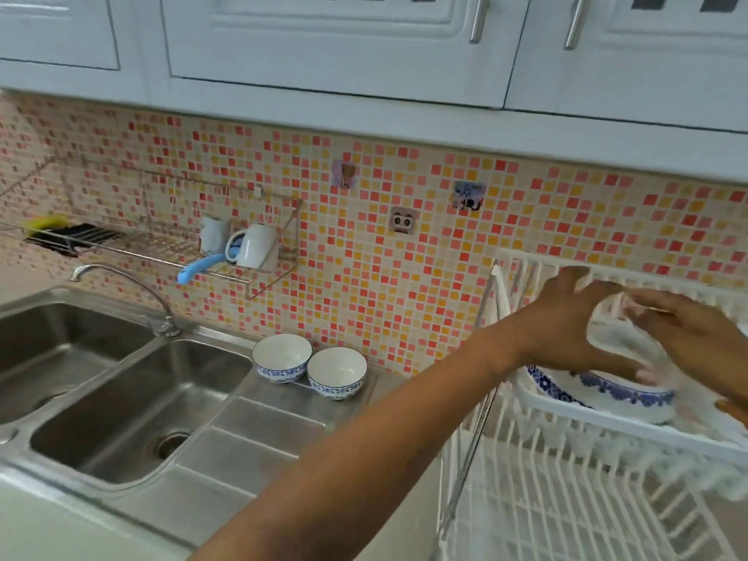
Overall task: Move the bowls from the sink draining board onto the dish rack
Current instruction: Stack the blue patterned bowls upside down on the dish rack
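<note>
Both my left hand (566, 325) and right hand (696, 338) cup a blurred bowl (623, 346) over the dish rack (607, 423), fingers spread around it; seat it firmly before fetching the two bowls (309, 364) on the draining board (259, 431).

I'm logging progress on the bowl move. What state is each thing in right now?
Left bowl: upright, empty, on the draining board.
Right bowl: upright, empty, beside it.
Held bowl: tilted, blurred, over the dish rack.
Left hand: on the held bowl.
Right hand: on the held bowl.
Mug: lying tilted on the wall shelf.
Tap: no water visible.
Cabinets: closed.
</note>
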`<state>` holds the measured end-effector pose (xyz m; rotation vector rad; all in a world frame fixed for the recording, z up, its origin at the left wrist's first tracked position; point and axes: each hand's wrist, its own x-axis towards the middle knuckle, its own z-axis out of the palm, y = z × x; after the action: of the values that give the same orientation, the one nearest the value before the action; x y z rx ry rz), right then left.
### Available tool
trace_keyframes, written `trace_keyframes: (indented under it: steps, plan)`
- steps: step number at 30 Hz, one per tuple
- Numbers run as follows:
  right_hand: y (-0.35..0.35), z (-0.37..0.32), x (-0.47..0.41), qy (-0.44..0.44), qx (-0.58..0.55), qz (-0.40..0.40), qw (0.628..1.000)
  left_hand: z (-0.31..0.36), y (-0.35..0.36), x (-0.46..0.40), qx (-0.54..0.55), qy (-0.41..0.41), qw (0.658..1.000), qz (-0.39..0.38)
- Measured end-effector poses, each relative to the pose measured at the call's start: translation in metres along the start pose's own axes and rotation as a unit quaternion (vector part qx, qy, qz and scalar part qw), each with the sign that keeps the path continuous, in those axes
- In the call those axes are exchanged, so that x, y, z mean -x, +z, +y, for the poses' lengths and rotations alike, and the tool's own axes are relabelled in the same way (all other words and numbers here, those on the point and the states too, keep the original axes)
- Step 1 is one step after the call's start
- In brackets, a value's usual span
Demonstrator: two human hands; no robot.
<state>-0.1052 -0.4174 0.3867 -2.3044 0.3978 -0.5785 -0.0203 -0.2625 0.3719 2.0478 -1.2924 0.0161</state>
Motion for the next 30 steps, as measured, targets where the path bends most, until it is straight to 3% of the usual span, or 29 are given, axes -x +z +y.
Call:
trace_keyframes:
  steps: [2, 6, 9, 12, 16, 19, 24, 28, 30]
  plan:
    - [0.010, -0.028, -0.001, -0.055, -0.036, 0.041, 0.997, -0.007, -0.014, 0.009, 0.075, 0.022, 0.994, 0.074]
    - [0.054, -0.098, 0.011, -0.167, -0.130, 0.062, 0.975, -0.063, -0.039, 0.037, 0.075, -0.004, 0.981, 0.181]
    - [0.105, -0.148, 0.013, -0.232, -0.183, 0.055, 0.954, -0.129, -0.058, 0.072, 0.103, -0.092, 0.968, 0.209]
    - [0.168, -0.182, 0.004, -0.238, -0.210, -0.014, 0.948, -0.189, -0.078, 0.120, 0.144, -0.213, 0.949, 0.182]
    - [0.258, -0.190, -0.016, -0.133, -0.199, -0.167, 0.956, -0.262, -0.095, 0.177, 0.173, -0.381, 0.895, 0.157]
    - [0.322, -0.165, -0.037, -0.024, -0.178, -0.257, 0.949, -0.313, -0.095, 0.204, 0.236, -0.477, 0.830, 0.166]
    - [0.407, -0.091, -0.059, 0.205, -0.166, -0.244, 0.933, -0.373, -0.063, 0.218, 0.387, -0.551, 0.713, 0.193]
    - [0.438, -0.039, -0.055, 0.296, -0.160, -0.220, 0.916, -0.414, -0.019, 0.210, 0.467, -0.562, 0.654, 0.196]
    - [0.449, -0.012, -0.055, 0.332, -0.145, -0.223, 0.905, -0.429, -0.005, 0.202, 0.480, -0.569, 0.643, 0.179]
